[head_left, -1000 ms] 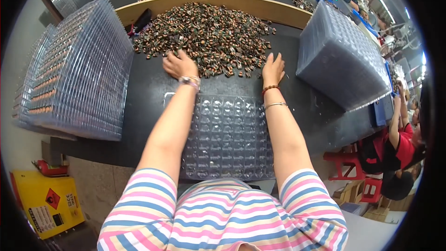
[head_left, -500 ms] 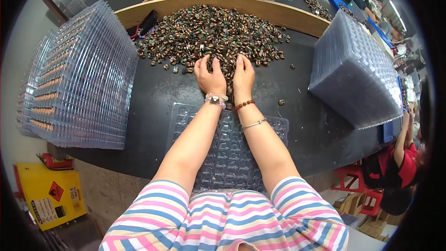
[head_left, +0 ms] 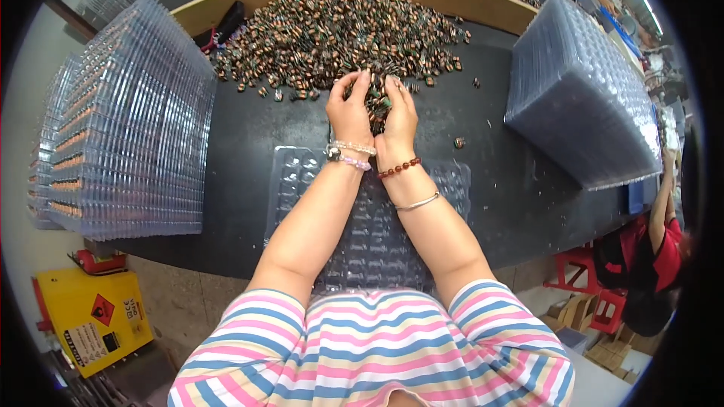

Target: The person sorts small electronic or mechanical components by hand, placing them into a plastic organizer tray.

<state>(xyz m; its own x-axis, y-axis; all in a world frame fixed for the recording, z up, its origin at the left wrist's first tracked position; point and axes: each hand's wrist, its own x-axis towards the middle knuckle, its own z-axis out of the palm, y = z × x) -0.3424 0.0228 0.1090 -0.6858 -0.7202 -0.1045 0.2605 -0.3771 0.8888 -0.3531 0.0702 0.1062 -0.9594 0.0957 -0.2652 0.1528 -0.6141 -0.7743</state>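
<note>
A broad heap of small copper-and-dark parts point(head_left: 324, 38), which look like wound coils, lies on the black table. My left hand point(head_left: 350, 116) and my right hand point(head_left: 399, 119) are at its near edge, cupped toward each other with the wrists close together. Between the palms sits a handful of coil parts point(head_left: 378, 111), held from both sides by curved fingers. Some fingertips still reach into the heap. Beneath my forearms is a clear plastic tray point(head_left: 377, 237) with rows of moulded pockets, partly covered by my arms.
A tall stack of filled clear trays point(head_left: 143, 120) stands at left, and another stack of clear trays point(head_left: 577, 98) at right. A wooden rail point(head_left: 445, 11) borders the heap's far side. One loose part point(head_left: 459, 142) lies right of my hands. A person in red point(head_left: 654, 249) is at far right.
My hands have drawn closer together at the wrists and cupped around a bunch of parts. The head view has shifted slightly.
</note>
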